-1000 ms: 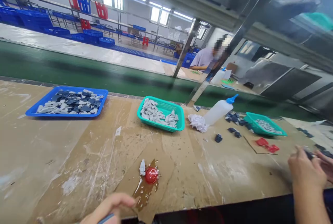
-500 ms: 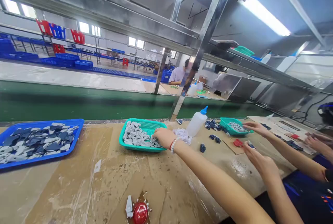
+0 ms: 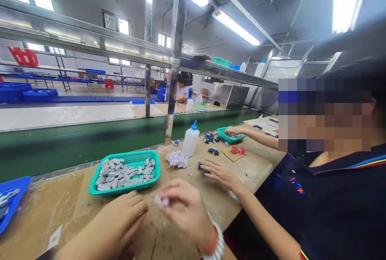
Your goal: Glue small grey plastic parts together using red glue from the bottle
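Observation:
My right hand (image 3: 188, 207), with a red cord and a beaded bracelet at the wrist, pinches a small light-grey plastic piece (image 3: 162, 201) between thumb and fingers. Beside it on the left, my left hand (image 3: 123, 219) has its fingers curled in; whatever lies inside them is hidden, and motion blurs it. Just beyond both hands stands a green basket (image 3: 125, 189) holding many light-grey plastic pieces (image 3: 120, 173). A crumpled white cloth or paper (image 3: 177, 159) lies to the right of that basket.
A white squeeze bottle (image 3: 191, 141) with a blue cap stands behind the crumpled wad. At right, a co-worker's hand (image 3: 221, 175) touches a dark piece; the other reaches into a second green basket (image 3: 232, 139). A blue tray (image 3: 18, 203) sits far left. A metal post (image 3: 171, 71) rises behind.
My right hand has left the green basket and come back toward me with a grey piece. My left hand has come into view. The view has turned right, showing more of the co-worker.

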### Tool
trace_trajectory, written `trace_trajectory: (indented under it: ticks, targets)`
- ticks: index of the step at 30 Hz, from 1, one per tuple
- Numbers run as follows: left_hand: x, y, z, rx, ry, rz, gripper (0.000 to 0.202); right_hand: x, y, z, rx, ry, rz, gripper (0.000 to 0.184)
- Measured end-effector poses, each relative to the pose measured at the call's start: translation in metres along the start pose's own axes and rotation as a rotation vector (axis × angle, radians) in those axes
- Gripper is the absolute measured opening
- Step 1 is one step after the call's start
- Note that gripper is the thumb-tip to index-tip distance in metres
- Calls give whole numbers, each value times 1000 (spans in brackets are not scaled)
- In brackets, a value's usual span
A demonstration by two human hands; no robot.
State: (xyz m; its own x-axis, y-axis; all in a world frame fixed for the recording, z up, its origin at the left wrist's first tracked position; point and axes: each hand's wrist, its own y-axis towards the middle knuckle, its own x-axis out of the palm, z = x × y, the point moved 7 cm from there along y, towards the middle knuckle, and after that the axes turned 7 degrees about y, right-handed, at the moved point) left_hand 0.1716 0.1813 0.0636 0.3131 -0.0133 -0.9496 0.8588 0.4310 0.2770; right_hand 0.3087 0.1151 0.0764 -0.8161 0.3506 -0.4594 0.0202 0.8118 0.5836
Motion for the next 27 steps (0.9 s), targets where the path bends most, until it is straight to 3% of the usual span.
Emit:
trace_trajectory:
  ticks: [2,4,7,11,13,15,18,21,24,27]
  targets:
    - [29,63,20,94,65,-99,16,-30,-44,-7,-89,210,199,30]
    - [51,124,31,88,97,-107,9,-59,-61,2,-144,154,323,32]
    - [76,184,45,60,117,-113,10,-104,-26,41,-117,-60,411,21]
    - [96,209,66,42,116,-62,21,-153,53,100,-74,-200,421,33]
    - [104,213,73,65,110,-60,22,-163,72,119,-56,-248,408,28]
    - [112,216,78,124,98,-91,20,-166,71,124,-42,-278,395,23]
    - [118,220,81,220,89,-112,17,-157,43,109,-35,-277,366,20]
    - [108,213,86,280,95,-101,17,-122,-9,75,-32,-208,307,24]
    - [73,188,88,287,100,-58,23,-64,-77,35,-18,-56,220,23]
    - [16,140,75,196,91,39,36,-9,-132,3,37,152,159,13]
